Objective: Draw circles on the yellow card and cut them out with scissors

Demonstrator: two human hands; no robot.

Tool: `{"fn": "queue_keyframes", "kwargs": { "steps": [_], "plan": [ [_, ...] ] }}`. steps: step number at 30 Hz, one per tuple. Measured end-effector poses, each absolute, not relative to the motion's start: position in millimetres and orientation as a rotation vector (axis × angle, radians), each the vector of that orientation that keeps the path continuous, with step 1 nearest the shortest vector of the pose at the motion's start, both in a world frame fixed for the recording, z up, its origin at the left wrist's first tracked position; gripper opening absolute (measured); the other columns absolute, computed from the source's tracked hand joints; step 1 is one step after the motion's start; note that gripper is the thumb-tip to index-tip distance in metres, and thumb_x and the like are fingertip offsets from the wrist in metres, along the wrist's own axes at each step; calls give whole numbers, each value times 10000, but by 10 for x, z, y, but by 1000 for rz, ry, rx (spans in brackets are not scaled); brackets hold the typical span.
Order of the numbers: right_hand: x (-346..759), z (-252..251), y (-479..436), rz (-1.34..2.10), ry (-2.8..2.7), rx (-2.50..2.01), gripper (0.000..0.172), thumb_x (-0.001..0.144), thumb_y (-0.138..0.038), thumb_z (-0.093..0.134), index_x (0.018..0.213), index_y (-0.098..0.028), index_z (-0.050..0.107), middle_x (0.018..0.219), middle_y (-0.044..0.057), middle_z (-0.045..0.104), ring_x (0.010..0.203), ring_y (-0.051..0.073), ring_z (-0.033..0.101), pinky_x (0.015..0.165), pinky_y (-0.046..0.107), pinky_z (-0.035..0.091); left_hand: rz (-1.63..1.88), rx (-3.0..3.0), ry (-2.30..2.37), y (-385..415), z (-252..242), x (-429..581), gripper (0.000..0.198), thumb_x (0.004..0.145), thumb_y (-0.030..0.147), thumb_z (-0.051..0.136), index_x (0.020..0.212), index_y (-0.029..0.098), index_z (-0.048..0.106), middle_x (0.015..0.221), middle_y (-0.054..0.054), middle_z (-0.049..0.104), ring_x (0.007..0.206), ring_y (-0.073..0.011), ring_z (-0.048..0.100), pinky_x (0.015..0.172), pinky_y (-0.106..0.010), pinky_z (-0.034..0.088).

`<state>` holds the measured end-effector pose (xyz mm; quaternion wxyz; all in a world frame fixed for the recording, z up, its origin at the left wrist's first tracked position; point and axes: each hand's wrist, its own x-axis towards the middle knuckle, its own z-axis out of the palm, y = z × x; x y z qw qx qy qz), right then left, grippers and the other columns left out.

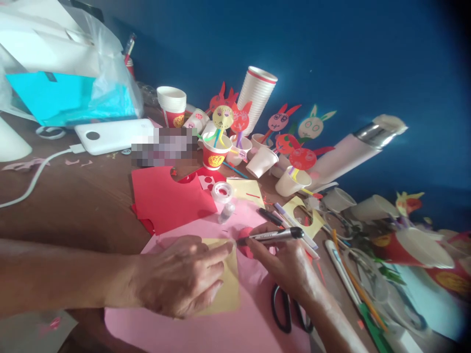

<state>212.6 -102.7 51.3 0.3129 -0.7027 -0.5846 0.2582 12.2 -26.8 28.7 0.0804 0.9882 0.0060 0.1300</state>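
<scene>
My left hand (180, 277) lies on a square of yellow paper (231, 289), its index finger stretched along the top edge and the other fingers loosely bent. Pinched between the fingers of my right hand (285, 255) is a black-and-silver marker (275, 236). The marker's tip points left, close to the paper's upper right corner; I cannot tell whether it touches. Partly behind my right fingers sits a round red paper piece (246, 247). A large pink sheet (206, 333) lies beneath the yellow paper. Black scissor handles (281, 314) show below my right wrist.
Red paper (169, 198) and a roll of tape (222, 191) lie beyond my hands. Several paper cups hold paper animal faces, near a tall cup stack (256, 95) and a flask (346, 152). At left are a white power bank (116, 136) with cable and a plastic bag (110, 63).
</scene>
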Motion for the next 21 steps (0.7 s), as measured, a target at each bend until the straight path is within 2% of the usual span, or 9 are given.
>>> {"fn": "queue_keyframes", "kwargs": {
  "steps": [4, 7, 10, 13, 16, 21],
  "plan": [
    [2096, 588, -946, 700, -1545, -1965, 129, 782, -244, 554, 703, -193, 642, 557, -30, 649, 519, 131, 614, 475, 196, 441, 333, 3032, 49, -358, 331, 89, 226, 843, 255, 436, 762, 164, 627, 1211, -153, 555, 670, -197, 590, 552, -340, 451],
    [2055, 637, -874, 656, -1573, -2030, 196, 795, -301, 548, 661, -195, 645, 499, -31, 644, 489, 140, 628, 475, 203, 440, 319, 3098, 78, -401, 339, 66, 255, 842, 307, 449, 872, 146, 644, 1187, -178, 570, 664, -210, 593, 552, -358, 459],
    [2011, 653, -809, 569, -1610, -2124, 323, 804, -363, 533, 536, -197, 609, 473, -14, 635, 479, 151, 629, 479, 219, 429, 350, 3128, 103, -430, 308, 53, 312, 846, 365, 451, 919, 132, 644, 1162, -176, 590, 676, -217, 591, 584, -385, 473],
    [1964, 649, -763, 464, -1662, -2162, 368, 795, -381, 537, 477, -201, 574, 470, -5, 629, 472, 157, 624, 473, 230, 417, 405, 3142, 118, -448, 260, 45, 314, 856, 380, 449, 893, 141, 648, 1098, -157, 626, 750, -240, 598, 636, -410, 479],
    [1916, 650, -727, 394, -1704, -2184, 373, 784, -389, 545, 462, -204, 565, 432, -6, 607, 446, 160, 614, 448, 232, 401, 426, 3157, 49, -452, 222, 33, 266, 859, 351, 460, 796, 170, 646, 1026, -139, 651, 900, -284, 584, 608, -392, 474],
    [1858, 649, -686, 273, -1821, -2164, 336, 785, -377, 552, 510, -193, 615, 430, 8, 618, 404, 159, 594, 398, 235, 374, 495, 3186, 26, -450, 154, 2, 173, 810, 296, 556, 876, 173, 658, 1186, -164, 581, 962, -300, 566, 596, -398, 462]
  ]
}}
